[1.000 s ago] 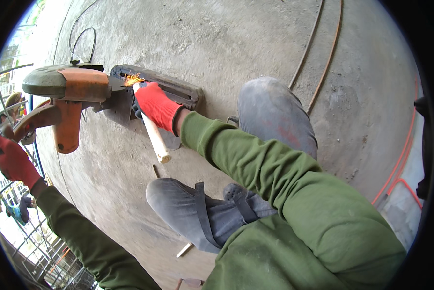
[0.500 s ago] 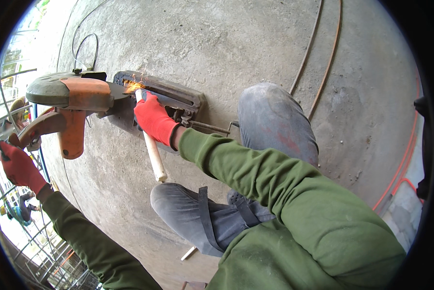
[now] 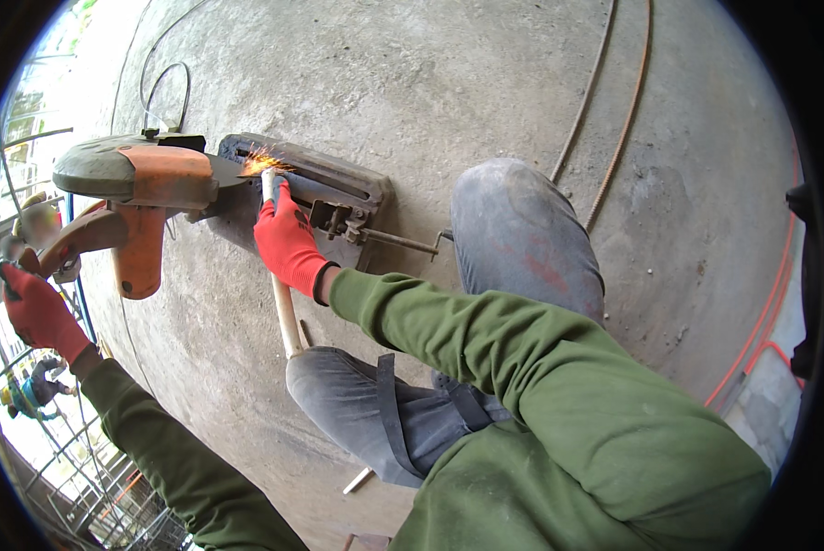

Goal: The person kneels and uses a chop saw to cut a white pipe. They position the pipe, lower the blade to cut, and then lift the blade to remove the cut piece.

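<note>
Gripping the pale round wooden rod [image 3: 281, 275] in my right hand [image 3: 288, 241], red-gloved and wrapped closed around it, I hold it down in the dark steel vise base [image 3: 325, 184] of the chop saw. My left hand [image 3: 37, 310], also in a red glove, is curled shut on the saw's orange handle [image 3: 72, 241], out at my far left.

The rod's long axis runs from near my knee up and away to the cut, where orange sparks [image 3: 263, 163] fly at its far tip, just beyond my right fingers. The orange and grey blade guard [image 3: 141, 174] of the saw sits just left of that tip, so the blade meets the rod crosswise. My right hand is by far the nearer of the 2 to the cut; the left stays well apart from it.

My 2 grey-trousered knees [image 3: 522, 230] are on the concrete floor [image 3: 430, 73], the rod's near end touching or just beside the lower one. Right of the base a thin screw handle [image 3: 403, 241] sticks out toward my upper knee. Farther right, 2 long rusty steel bars [image 3: 614, 119] lie on open concrete, and a red hose [image 3: 761, 321] curves along the floor's edge. A black cable [image 3: 159, 83] loops beyond the saw.
</note>
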Tool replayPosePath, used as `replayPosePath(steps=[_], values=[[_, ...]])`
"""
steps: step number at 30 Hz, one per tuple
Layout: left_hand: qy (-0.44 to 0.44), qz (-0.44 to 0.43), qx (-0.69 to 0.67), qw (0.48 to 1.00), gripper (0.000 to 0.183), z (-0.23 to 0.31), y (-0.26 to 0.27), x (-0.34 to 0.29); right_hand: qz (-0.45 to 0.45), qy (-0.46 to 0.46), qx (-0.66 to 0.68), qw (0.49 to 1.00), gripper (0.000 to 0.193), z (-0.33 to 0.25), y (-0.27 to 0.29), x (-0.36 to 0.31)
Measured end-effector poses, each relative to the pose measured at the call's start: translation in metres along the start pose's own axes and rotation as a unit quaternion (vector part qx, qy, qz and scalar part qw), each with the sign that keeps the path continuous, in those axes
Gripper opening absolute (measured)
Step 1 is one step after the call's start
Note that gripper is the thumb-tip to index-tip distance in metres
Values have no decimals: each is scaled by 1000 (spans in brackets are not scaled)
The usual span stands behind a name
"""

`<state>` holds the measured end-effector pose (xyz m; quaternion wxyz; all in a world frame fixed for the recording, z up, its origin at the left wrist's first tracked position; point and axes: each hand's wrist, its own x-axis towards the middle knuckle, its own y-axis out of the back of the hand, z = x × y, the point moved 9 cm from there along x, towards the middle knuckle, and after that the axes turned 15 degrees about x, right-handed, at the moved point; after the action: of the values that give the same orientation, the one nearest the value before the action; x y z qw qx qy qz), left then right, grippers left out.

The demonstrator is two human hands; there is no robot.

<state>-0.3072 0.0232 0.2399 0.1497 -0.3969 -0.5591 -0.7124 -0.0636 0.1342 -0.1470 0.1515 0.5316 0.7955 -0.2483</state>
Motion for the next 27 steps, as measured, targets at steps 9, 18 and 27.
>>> replayPosePath(steps=[9,18,27], values=[[5,-22,-65,998,58,7,0,-9,-4,4,25,1000,58,15,-9,-3],[-2,15,34,999,61,3,7,-3,-3,17,107,994,63,21,-13,-10],[6,28,61,998,62,3,9,-3,-1,40,115,993,67,25,-21,-9]])
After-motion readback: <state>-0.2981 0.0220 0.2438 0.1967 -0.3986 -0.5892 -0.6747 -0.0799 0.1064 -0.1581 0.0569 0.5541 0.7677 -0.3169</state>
